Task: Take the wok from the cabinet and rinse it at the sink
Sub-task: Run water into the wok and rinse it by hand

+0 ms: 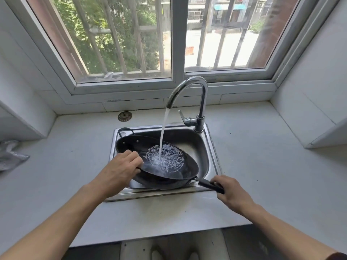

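Note:
A black wok [131, 145] lies tilted in the steel sink [210, 147], with a small loop handle at its far left. Water runs from the chrome faucet [201, 102] into the wok and pools, bubbling, in its bowl. My left hand [122, 167] grips the wok's near rim, fingers curled over the edge. My right hand [230, 190] holds the long black handle [206, 184], which sticks out over the sink's front right corner.
A pale countertop [262, 166] surrounds the sink. A round metal drain strainer [124, 116] lies behind the sink. A crumpled silver cloth [9, 154] sits at the far left. The barred window [176, 40] is behind the faucet. White cabinets flank both sides.

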The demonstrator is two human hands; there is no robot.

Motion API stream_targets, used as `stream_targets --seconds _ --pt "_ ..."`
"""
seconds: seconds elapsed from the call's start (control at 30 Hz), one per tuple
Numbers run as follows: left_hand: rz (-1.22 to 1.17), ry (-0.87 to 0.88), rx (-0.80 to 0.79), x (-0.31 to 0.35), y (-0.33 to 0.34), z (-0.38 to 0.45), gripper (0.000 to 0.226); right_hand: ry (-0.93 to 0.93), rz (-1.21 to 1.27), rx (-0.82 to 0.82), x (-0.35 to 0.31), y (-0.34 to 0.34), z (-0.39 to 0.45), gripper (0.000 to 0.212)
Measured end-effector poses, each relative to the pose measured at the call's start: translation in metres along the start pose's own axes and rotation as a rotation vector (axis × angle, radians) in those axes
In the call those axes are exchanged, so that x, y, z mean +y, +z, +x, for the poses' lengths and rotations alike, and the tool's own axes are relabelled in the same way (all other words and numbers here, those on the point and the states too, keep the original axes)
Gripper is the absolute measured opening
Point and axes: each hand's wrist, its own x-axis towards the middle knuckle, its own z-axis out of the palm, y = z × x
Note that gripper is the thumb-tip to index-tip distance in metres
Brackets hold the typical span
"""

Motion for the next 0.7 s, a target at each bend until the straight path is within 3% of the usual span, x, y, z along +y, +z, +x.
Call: stream_targets --seconds 0.2,0.7 --pt "-0.023 -0.010 -0.028 0.003 -0.012 0.013 0.009 0.005 -0.019 -0.022 0.000 -0.003 0.001 0.036" --pt "-0.105 -0.020 -0.036 0.008 -0.033 0.047 0.007 -0.001 -0.405 0.042 -0.021 -0.002 0.011 0.022"
